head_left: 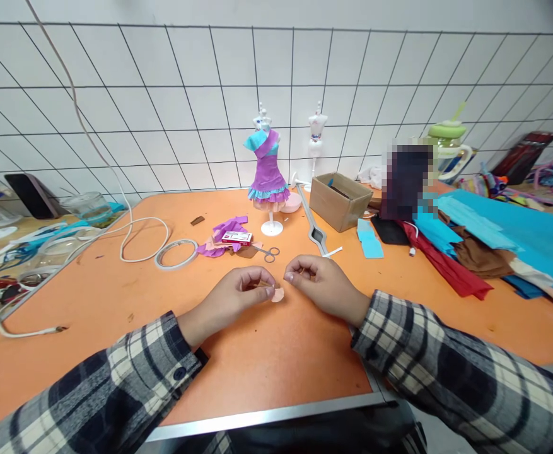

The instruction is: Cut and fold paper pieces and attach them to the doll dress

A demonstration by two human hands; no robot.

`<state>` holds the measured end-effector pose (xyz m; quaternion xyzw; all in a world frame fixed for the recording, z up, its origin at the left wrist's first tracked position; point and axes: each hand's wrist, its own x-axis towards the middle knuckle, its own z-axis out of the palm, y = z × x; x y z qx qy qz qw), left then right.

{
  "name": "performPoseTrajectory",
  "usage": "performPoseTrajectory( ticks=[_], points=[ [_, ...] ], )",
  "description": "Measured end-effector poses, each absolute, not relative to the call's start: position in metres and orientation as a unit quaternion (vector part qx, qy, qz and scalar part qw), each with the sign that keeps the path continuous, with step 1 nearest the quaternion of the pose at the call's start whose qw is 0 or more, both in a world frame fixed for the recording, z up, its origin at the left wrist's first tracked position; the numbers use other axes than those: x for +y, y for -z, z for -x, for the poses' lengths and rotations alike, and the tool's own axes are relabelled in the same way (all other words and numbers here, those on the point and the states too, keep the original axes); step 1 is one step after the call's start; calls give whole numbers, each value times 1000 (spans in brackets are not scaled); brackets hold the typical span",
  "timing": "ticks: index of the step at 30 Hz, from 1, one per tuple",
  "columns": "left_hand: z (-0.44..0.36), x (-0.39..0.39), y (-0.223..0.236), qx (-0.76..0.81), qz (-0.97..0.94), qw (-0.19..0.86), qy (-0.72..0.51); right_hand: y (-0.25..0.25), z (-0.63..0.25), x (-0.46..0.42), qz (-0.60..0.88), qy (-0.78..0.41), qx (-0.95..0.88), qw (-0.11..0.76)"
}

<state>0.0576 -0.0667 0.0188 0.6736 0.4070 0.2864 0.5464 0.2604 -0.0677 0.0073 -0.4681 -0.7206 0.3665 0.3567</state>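
My left hand (pixel 231 299) rests on the orange table (pixel 115 296) with its fingers pinched on a small pink scrap of fabric (pixel 277 294). My right hand (pixel 321 284) sits just to the right, fingers curled and pinched together near the same scrap; what they hold is too small to make out. Beyond my hands lie small scissors (pixel 270 253), a red and white box (pixel 237 238) on purple fabric (pixel 226 230), and a mini mannequin in a purple and teal dress (pixel 268 173).
A bare white mannequin (pixel 316 135) and a cardboard box (pixel 341 200) stand at the back. Blue, red and brown fabrics (pixel 470 246) pile up at the right. A white cable (pixel 134 236) and tape roll (pixel 176 253) lie left.
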Motion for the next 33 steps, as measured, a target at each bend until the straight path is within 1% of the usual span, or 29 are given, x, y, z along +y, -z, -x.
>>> performPoseTrajectory(
  ticks=[2, 8, 15, 19, 21, 25, 33],
  points=[
    [-57, -67, -19, 406, -673, 549, -285, -9, -260, -69, 465, -365, -720, 364],
    [-59, -65, -19, 404, -684, 540, -276, -7, -259, -72, 436, -364, -746, 348],
    [-63, -68, -14, 436, -711, 480, -272, -3, -258, -70, 446, -352, -749, 340],
    [-61, -66, -10, 476, -702, 440, -294, -3, -259, -69, 459, -349, -740, 347],
    [-60, -64, -10, 486, -680, 460, -300, -3, -258, -68, 462, -370, -723, 357],
    [-61, -64, -11, 434, -652, 550, -291, 0, -256, -68, 461, -423, -686, 371],
    [-62, -63, -10, 444, -678, 508, -291, 1, -254, -69, 458, -404, -690, 388]
  ],
)
